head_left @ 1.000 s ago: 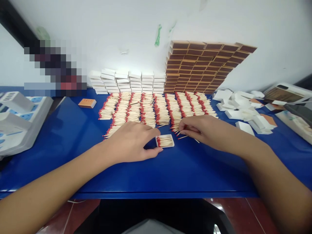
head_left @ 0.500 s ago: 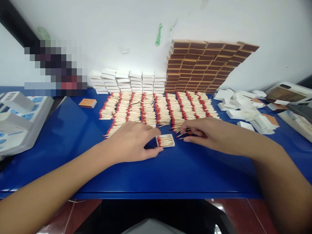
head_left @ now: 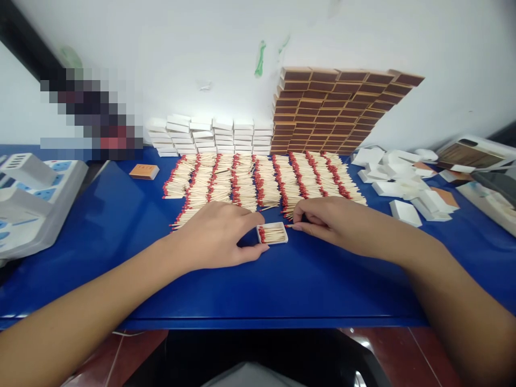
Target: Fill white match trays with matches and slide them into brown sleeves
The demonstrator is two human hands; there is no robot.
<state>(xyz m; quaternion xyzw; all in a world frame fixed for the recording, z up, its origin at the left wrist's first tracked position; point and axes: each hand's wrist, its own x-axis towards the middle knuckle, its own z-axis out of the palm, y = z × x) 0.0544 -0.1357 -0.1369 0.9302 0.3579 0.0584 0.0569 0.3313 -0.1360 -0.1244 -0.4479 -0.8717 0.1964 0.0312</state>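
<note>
A small white matchbox tray (head_left: 272,233) lies on the blue table, partly filled with red-headed matches whose heads point left. My left hand (head_left: 226,236) grips the left end of this tray between thumb and index finger. Just right of the tray, my right hand (head_left: 318,217) pinches a match, and its red head sticks out toward the tray's right edge. Behind both hands spread long rows of loose matches (head_left: 245,180), their red heads forming bands.
White empty trays (head_left: 213,134) are stacked against the wall, beside a tall stack of brown-sided matchboxes (head_left: 322,110). Loose white trays (head_left: 405,172) lie heaped at right. One orange matchbox (head_left: 144,171) sits at left, near a white power strip (head_left: 60,193).
My right hand has closed its fingers on a match and moved slightly left, closer to the tray. The left hand stays on the tray.
</note>
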